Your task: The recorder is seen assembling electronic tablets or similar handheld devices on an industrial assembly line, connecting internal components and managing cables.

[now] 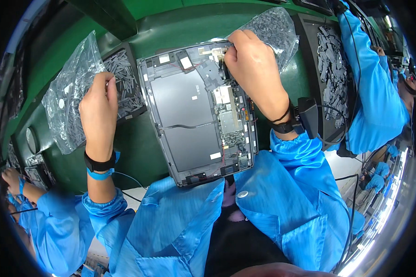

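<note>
An opened flat electronic device (185, 115) lies on the green surface, showing dark battery panels and a circuit board on its right side. My right hand (252, 64) rests on its upper right corner, fingertips pinched onto a small dark part there. My left hand (99, 104) reaches to the left, fingers closed at a black tray of small grey parts (125, 81), beside a clear plastic bag (71, 92). What the left fingers hold is hidden.
Another clear bag of dark parts (275, 30) lies behind my right hand. A tray of grey pieces (333, 69) sits at the right, by a neighbour's blue sleeve (374, 92). A second person's hand (11, 180) works at the left edge.
</note>
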`<action>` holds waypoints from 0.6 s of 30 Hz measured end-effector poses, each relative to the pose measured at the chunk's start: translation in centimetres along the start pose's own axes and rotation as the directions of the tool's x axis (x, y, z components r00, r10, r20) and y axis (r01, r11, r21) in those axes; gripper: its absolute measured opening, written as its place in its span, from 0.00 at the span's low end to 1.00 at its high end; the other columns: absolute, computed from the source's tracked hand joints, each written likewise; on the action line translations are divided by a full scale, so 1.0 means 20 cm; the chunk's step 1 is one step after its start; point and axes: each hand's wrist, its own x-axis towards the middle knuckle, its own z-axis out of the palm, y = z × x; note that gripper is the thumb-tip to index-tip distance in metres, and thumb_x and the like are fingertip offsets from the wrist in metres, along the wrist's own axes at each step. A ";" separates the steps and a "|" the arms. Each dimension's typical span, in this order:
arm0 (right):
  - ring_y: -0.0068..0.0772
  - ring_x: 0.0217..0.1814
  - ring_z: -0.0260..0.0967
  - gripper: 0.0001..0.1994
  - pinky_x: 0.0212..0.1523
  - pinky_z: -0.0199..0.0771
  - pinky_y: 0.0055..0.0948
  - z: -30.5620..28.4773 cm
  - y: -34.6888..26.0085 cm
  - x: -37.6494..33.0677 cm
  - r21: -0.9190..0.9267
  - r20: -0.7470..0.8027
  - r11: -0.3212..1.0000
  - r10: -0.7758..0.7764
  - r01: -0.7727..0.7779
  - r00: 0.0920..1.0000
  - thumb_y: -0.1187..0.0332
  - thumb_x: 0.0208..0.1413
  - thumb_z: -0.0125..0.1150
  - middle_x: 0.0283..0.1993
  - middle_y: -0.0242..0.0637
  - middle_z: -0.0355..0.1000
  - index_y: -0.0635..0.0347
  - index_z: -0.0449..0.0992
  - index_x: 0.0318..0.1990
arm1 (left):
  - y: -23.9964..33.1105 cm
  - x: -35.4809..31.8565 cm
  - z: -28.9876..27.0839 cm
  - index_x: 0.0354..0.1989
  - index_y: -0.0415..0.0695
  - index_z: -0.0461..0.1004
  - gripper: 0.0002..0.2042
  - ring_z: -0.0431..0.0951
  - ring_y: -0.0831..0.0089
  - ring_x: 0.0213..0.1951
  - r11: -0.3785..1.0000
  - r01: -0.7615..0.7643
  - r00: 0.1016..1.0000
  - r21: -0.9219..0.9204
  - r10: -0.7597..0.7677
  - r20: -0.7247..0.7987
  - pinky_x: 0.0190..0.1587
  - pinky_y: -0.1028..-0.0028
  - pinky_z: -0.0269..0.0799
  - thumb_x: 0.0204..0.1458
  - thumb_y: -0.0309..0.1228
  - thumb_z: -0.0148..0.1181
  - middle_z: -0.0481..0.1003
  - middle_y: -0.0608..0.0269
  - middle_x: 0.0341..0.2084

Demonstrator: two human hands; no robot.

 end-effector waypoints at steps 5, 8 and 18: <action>0.51 0.36 0.72 0.08 0.36 0.75 0.43 -0.06 0.02 0.01 0.078 0.024 0.997 -0.022 0.020 0.999 0.75 0.47 0.60 0.33 0.45 0.71 0.61 0.74 0.37 | 0.16 -0.06 -0.07 0.46 0.35 0.77 0.09 0.81 0.73 0.33 0.582 0.153 0.988 -0.798 -0.095 0.121 0.37 0.76 0.78 0.59 0.21 0.56 0.80 0.55 0.35; 0.33 0.30 0.72 0.09 0.29 0.71 0.30 -0.17 -0.05 0.02 0.353 -0.035 0.935 0.062 -0.046 0.997 0.75 0.50 0.64 0.32 0.38 0.72 0.60 0.79 0.41 | 0.30 -0.03 -0.08 0.49 0.33 0.76 0.11 0.81 0.72 0.36 0.336 0.231 0.962 -0.913 0.058 0.265 0.40 0.75 0.79 0.59 0.19 0.54 0.80 0.53 0.37; 0.16 0.35 0.71 0.07 0.34 0.70 0.17 -0.22 -0.18 -0.05 0.876 0.147 0.438 0.153 -0.200 0.977 0.74 0.57 0.62 0.35 0.31 0.76 0.62 0.80 0.42 | 0.50 0.05 -0.09 0.63 0.32 0.60 0.21 0.82 0.64 0.35 0.115 0.340 0.894 -0.933 0.268 0.359 0.37 0.71 0.81 0.62 0.25 0.51 0.79 0.47 0.37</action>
